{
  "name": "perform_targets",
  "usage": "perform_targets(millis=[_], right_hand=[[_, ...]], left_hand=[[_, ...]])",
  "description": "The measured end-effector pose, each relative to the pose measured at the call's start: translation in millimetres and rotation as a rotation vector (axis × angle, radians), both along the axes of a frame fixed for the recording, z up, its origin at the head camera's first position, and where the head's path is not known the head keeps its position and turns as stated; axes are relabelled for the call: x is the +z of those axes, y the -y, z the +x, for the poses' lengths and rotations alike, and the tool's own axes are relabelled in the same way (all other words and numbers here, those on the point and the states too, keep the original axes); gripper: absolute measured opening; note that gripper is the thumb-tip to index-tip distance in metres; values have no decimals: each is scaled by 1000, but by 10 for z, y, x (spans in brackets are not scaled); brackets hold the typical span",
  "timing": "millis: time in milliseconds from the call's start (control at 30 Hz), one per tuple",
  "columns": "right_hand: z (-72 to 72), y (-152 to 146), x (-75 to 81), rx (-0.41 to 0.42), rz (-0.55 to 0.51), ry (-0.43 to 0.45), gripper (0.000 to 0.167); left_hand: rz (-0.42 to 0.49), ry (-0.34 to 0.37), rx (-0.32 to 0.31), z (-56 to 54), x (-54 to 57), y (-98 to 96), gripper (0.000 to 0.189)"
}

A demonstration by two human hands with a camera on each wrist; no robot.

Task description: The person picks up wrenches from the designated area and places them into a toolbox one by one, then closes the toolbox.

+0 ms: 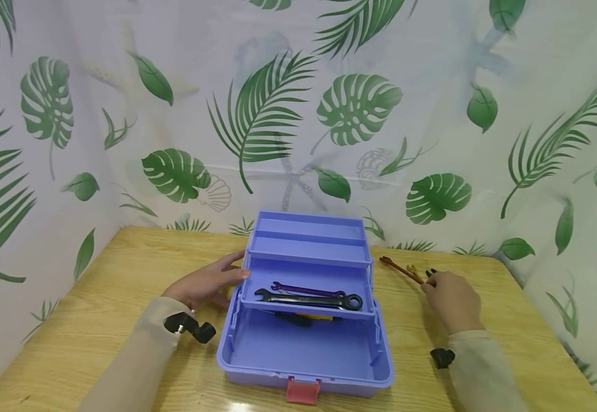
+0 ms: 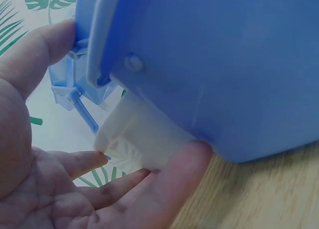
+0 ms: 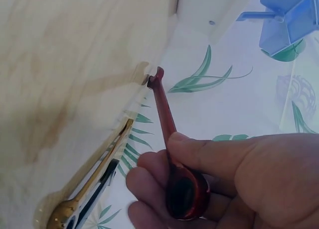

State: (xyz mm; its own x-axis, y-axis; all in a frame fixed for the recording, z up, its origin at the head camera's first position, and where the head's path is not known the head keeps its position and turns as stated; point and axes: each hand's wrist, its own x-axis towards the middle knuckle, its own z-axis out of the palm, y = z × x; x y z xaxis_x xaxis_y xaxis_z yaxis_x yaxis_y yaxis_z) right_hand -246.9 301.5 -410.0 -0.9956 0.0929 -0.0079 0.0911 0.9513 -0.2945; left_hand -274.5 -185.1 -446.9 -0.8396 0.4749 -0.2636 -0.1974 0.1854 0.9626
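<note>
My right hand [image 1: 453, 300] pinches a red combination wrench [image 3: 164, 109] by its ring end, thumb along the shank. Beside it, a gold wrench [image 3: 94, 174] and a dark wrench [image 3: 102, 186] lie on the table in the right wrist view. My left hand [image 1: 203, 285] touches the left side of the blue toolbox [image 1: 306, 375], thumb at the tray edge and fingers spread. The toolbox stands with its stepped trays raised. Its lowest tray [image 1: 303, 274] holds a purple wrench [image 1: 309, 290] and a larger black wrench [image 1: 303, 298].
Below that tray, a black handle [image 1: 294, 319] and a yellow handle [image 1: 316, 317] partly show in the box. A red latch [image 1: 302, 391] hangs at the front. Behind the wooden table [image 1: 139, 257] rises a leaf-patterned cloth [image 1: 273, 189].
</note>
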Motion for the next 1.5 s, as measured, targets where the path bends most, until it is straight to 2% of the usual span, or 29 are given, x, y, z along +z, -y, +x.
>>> perform_targets(millis=[133,333,533,700,800,933,1100,1233,1433,1500], right_hand=[[-5,-45,-26,4,-13,-46,24],[-36,-71,-73,27,-23,-206,24],[-43,0,-35,36,-55,-428,23],[-41,106,43,65,-84,-645,19],[-19,177,103,121,-65,-777,16],[30,277,189,225,-48,-903,17],[74,378,247,347,-46,-980,20],[98,440,256,419,-46,-1005,21],[111,510,251,524,-11,-974,53],[112,519,245,555,0,-964,56]], left_hand=[[-1,-5,-2,2,11,-8,85],[-18,0,10,2,14,-12,88],[-35,7,22,1,11,-5,88],[-32,9,28,0,6,0,88],[-35,2,26,2,9,1,88],[-42,-2,22,4,10,-2,88],[-54,-4,25,4,0,-3,88],[-65,-7,26,3,-6,1,88],[-55,-13,20,0,-1,5,86],[-51,-10,20,0,4,2,87]])
